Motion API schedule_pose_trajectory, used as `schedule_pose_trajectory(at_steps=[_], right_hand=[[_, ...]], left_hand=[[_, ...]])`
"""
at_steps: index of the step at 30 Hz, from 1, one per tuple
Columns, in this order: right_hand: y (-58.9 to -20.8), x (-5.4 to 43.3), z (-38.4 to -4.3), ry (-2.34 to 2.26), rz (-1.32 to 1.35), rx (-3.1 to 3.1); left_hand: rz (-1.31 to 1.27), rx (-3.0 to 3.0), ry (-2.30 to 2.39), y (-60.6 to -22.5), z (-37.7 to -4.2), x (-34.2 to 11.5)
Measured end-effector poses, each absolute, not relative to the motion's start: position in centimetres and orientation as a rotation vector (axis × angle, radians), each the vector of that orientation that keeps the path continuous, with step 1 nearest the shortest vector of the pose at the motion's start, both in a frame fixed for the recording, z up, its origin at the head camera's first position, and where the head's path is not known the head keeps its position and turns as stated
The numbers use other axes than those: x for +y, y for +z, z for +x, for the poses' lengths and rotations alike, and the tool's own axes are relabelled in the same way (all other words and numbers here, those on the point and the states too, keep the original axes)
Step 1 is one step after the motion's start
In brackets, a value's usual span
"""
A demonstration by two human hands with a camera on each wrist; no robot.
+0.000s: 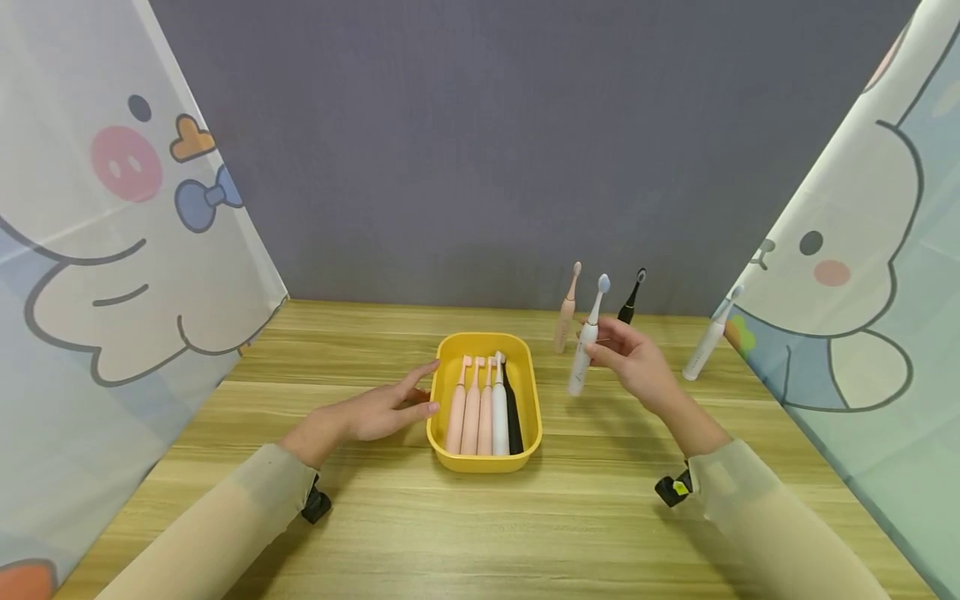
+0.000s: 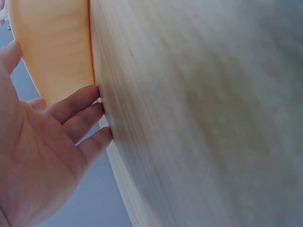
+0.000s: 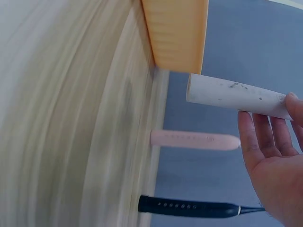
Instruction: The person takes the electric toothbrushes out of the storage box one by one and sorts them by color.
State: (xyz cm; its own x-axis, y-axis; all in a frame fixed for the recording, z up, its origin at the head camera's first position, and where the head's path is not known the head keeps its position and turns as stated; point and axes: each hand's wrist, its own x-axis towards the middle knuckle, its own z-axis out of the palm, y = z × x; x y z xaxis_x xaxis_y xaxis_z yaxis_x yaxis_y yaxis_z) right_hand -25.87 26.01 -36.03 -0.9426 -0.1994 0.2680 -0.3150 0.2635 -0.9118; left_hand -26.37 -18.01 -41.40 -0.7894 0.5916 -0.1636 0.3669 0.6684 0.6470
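A white electric toothbrush (image 1: pixel 582 360) with a pale blue head is pinched between the thumb and fingers of my right hand (image 1: pixel 636 364). In the right wrist view the base of this white toothbrush (image 3: pixel 222 92) hangs clear of the table. My left hand (image 1: pixel 381 410) rests with loosely straight fingers at the left side of a yellow bin (image 1: pixel 483 463); its thumb and fingers touch the wall. Inside the bin, several toothbrushes lie side by side: pink ones (image 1: pixel 471 421), a white one (image 1: pixel 500 421) and a black one (image 1: pixel 513 421), heads toward the far end.
Behind my right hand a pink toothbrush (image 1: pixel 564 323) and a black toothbrush (image 3: pixel 189 206) stand upright on the wooden table (image 1: pixel 480 533). Another white toothbrush (image 1: pixel 705 346) stands farther right. A grey panel (image 1: pixel 480 158) closes the back, with cartoon-printed cloths (image 1: pixel 847 275) at both sides.
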Motion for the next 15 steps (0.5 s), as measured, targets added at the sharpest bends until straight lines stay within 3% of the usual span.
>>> schedule_pose_trajectory(at_steps=[15], right_hand=[[-36.9, 29.9, -24.9, 1.719, 0.395, -2.431]], left_hand=[[0.741, 2.522, 0.870, -41.3, -26.3, -18.0]])
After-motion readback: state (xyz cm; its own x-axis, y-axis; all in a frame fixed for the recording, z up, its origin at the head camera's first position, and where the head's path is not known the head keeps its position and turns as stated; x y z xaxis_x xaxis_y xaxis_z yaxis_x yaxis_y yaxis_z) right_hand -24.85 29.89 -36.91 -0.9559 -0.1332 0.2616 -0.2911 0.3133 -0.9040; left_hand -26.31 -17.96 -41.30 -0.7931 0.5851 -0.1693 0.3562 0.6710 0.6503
